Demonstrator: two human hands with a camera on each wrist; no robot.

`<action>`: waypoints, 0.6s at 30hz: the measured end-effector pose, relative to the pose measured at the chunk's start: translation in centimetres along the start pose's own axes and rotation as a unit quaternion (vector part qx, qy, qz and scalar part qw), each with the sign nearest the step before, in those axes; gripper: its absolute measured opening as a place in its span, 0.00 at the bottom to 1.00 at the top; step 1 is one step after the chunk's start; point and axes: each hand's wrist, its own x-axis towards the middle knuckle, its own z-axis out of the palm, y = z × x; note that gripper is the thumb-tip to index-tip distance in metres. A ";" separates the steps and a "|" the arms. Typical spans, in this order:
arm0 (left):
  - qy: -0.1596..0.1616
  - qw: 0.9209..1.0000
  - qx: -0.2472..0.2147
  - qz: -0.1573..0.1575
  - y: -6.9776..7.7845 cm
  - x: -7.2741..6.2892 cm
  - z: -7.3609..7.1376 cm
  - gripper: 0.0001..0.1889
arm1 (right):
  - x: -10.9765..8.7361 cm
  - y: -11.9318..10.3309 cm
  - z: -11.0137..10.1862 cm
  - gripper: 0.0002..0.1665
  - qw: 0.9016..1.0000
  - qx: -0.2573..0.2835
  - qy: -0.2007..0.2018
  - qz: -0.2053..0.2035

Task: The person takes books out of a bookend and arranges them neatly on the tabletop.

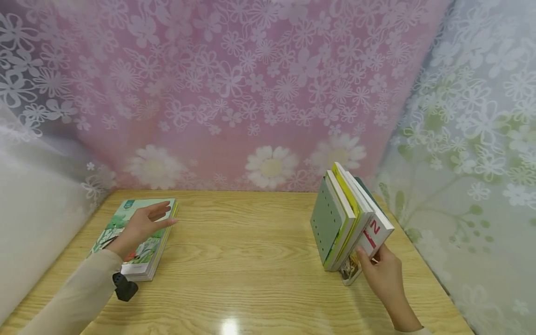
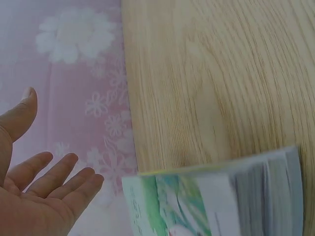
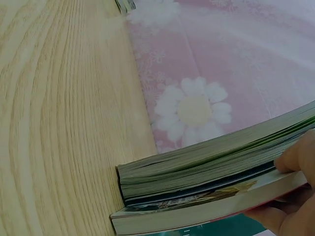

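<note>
On the right, several books stand close together in a leaning row, with a grey-green cover marked by dark dots at its left side. My right hand pinches a white book with red print at the row's right end, thumb on one side and fingers on the other. In the right wrist view, that thumb lies at the edge of the page block. My left hand is held over a stack of books with a green illustrated cover, its fingers relaxed and holding nothing.
The wooden table spreads between the two groups of books. A pink flowered curtain hangs along its far edge, and a pale leaf-patterned one along the right. A black device is strapped at my left wrist.
</note>
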 end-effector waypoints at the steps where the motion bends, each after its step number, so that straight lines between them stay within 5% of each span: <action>1: -0.001 1.000 -0.007 0.002 0.1 0.0 0.2 0.45 | 0.1 0.0 0.1 0.12 1.000 -0.003 0.003 0.000; 8: -0.018 0.999 -0.035 0.023 0.5 0.5 2.4 0.45 | -0.1 0.0 -0.3 0.11 1.000 -0.023 0.000 0.010; 18: -0.050 0.995 -0.074 0.035 1.7 0.8 5.4 0.42 | -1.0 0.8 -3.4 0.18 0.993 -0.021 -0.028 0.110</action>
